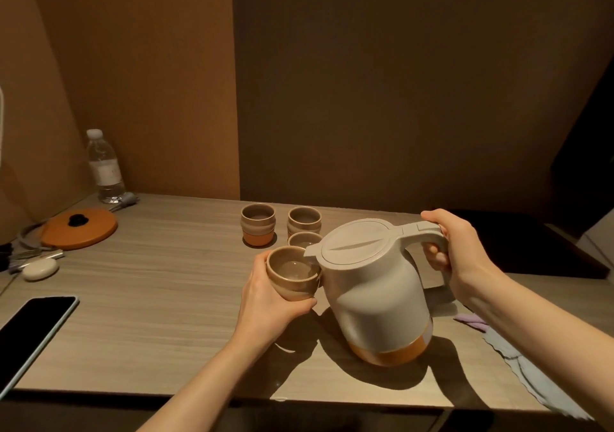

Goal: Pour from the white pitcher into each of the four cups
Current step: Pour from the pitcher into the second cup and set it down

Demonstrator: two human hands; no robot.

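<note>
White pitcher (375,295) tilted in right hand (455,252), spout touching left hand's (265,302) cup (292,273)

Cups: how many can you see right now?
4. One held in the left hand at the pitcher spout; one partly hidden behind it; two at the back.

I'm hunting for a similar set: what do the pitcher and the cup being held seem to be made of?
The white pitcher looks like matte plastic, judging by its speckled, moulded lid and handle; an orange band rings its base. The held cup looks like glazed stoneware: a two-tone beige body with a slightly uneven rim. Neither is certain from sight alone.
</note>
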